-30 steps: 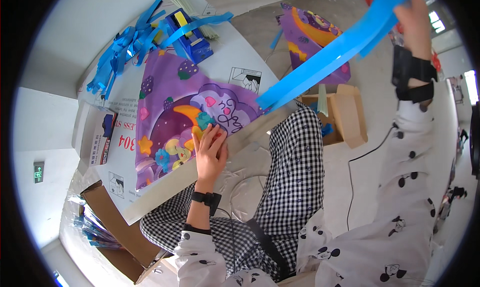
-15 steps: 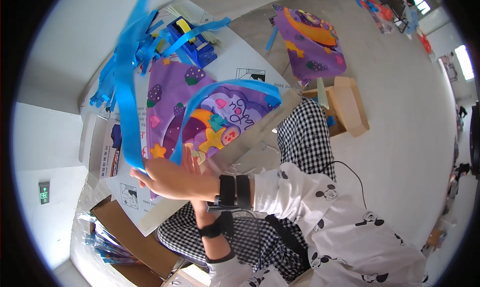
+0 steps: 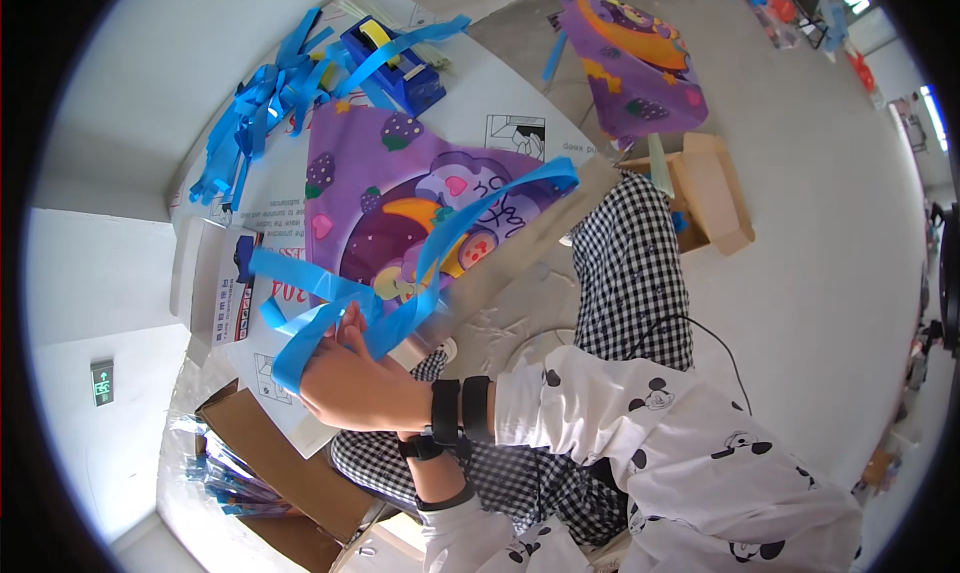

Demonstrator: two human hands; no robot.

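My right hand (image 3: pixel 362 385) is closed around a blue ribbon (image 3: pixel 298 361) near the table's front edge. Loops of that ribbon rise around the fingers. One length runs across a purple cartoon-printed sheet (image 3: pixel 345 158) to its right corner. The sheet lies on the table, with a moon, stars and berries on it. My left hand is mostly hidden behind the right one; its wrist with a black strap (image 3: pixel 422 445) shows below, and its grip cannot be made out.
A blue tape dispenser (image 3: pixel 408 83) and a heap of blue ribbons (image 3: pixel 250 113) are on the far table (image 3: pixel 500 93). Another purple printed sheet (image 3: pixel 640 68) lies to the right, beside an open cardboard box (image 3: pixel 715 193). An open carton (image 3: pixel 290 473) with shiny packets stands at the lower left.
The long ribbon strand held high has come down and now lies in loops around my right hand. That hand has moved slightly down, covering more of my left.
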